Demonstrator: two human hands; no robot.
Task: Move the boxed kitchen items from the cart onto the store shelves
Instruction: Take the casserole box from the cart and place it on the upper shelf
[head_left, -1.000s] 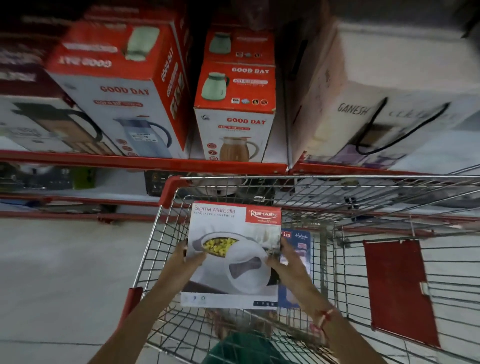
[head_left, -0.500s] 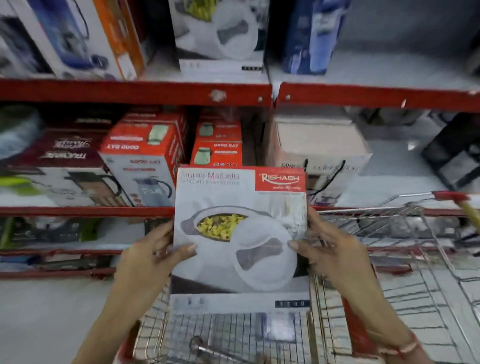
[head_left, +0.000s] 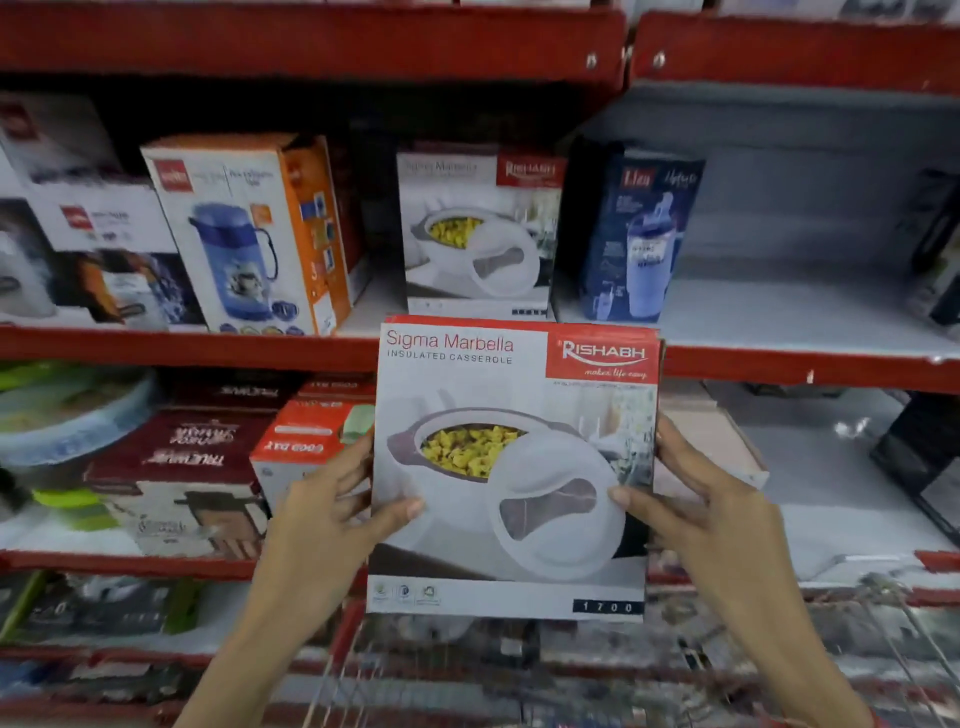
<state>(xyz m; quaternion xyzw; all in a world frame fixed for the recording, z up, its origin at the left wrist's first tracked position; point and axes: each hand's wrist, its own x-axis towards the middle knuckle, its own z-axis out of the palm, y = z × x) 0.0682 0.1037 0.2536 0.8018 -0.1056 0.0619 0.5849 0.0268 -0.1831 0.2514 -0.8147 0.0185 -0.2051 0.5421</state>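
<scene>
Red metal store shelves (head_left: 187, 347) with grey boards carry printed cardboard boxes, among them a matching casserole box (head_left: 480, 234) beside a dark blue bottle box (head_left: 636, 234). The left hand (head_left: 332, 512) and right hand (head_left: 696, 512) grip the held casserole box (head_left: 511, 467) by its sides, thumbs on its glossy front, below that shelf. The blurred wire below is probably the cart (head_left: 358, 670).

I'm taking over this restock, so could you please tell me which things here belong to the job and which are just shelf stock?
Belongs to the job:
- white-and-red Rishabh casserole box, held by left hand and right hand
- wire cart
- red-edged shelf above

Just stock:
- matching casserole box
- dark blue Liza tumbler box
- orange-sided flask box
</scene>
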